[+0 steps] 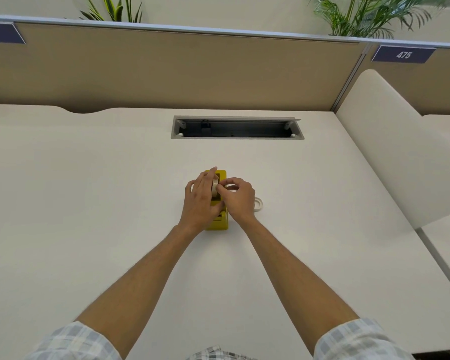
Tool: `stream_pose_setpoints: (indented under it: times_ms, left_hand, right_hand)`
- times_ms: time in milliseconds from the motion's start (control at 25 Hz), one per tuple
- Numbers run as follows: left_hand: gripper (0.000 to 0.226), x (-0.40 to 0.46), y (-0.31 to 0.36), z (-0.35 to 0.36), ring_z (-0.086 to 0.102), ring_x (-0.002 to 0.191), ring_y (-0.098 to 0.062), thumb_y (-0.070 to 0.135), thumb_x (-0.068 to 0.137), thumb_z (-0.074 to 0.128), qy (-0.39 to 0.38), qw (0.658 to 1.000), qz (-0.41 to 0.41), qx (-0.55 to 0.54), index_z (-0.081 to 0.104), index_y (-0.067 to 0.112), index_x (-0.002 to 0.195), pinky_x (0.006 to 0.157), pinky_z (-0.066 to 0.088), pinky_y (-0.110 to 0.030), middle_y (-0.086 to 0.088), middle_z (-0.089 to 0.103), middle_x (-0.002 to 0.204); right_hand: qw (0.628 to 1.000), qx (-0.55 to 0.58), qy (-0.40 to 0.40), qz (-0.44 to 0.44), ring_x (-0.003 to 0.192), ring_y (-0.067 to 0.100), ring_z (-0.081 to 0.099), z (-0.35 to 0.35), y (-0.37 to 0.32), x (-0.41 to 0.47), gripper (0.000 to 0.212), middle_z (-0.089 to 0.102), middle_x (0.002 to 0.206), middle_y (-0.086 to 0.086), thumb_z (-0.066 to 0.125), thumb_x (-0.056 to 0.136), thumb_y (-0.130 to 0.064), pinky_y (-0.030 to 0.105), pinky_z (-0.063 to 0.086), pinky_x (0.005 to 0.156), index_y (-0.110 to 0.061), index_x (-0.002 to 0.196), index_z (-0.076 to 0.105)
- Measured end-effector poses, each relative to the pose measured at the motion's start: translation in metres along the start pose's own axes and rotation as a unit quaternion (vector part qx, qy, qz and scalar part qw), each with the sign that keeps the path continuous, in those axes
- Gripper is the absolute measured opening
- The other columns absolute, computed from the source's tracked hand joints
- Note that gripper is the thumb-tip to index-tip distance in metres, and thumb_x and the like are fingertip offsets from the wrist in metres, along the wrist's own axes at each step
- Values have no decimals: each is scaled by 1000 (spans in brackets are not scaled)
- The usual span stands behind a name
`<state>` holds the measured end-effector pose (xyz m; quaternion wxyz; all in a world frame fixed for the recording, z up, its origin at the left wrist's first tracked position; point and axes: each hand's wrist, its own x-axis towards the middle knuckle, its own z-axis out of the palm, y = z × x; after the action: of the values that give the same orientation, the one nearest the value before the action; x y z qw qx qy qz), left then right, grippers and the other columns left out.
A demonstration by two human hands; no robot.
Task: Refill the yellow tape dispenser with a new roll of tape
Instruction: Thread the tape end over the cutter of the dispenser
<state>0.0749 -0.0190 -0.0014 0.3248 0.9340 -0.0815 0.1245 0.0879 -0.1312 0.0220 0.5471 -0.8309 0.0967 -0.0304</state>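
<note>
- I am seeing the yellow tape dispenser (220, 224) sitting at the middle of the white worktop (89, 193), with a roll of tape (215, 187) standing on edge in its cradle.
- My left hand (202, 201) is lying with straight fingers against the dispenser's left side.
- My right hand (238, 196) is pinching the roll's top with curled fingers.
- A second roll (258, 203) is lying just right of that hand.
</note>
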Motion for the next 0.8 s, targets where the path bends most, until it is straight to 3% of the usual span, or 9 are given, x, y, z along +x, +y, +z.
stream_pose_setpoints:
  times_ms: [320, 560, 800]
  left_hand:
    - [78, 4, -3, -1, 29, 143, -24, 39, 84, 66, -34, 999, -25, 23, 27, 19, 149, 119, 17, -49, -6, 33, 154]
    - [79, -1, 0, -2, 32, 143, -25, 32, 81, 72, 21, 1000, 8, 16, 32, 14, 146, 115, 24, -46, -8, 44, 148]
    - [81, 1, 0, -3, 30, 143, -25, 39, 82, 68, -9, 999, -22, 30, 28, 16, 149, 117, 21, -49, -8, 38, 152]
  right_hand:
    - [1000, -5, 0, -2, 86, 9, 67, 0, 1, 0, 15, 73, 91, -7, 72, 75, -34, 38, 58, 79, -25, 87, 74]
    - [1000, -13, -1, 0, 88, 10, 67, 0, 0, 0, 17, 73, 93, -7, 72, 75, -34, 38, 58, 80, -24, 89, 74]
    - [1000, -11, 2, -2, 87, 10, 67, 0, 0, -1, 15, 73, 92, -7, 73, 76, -35, 38, 58, 79, -25, 87, 73]
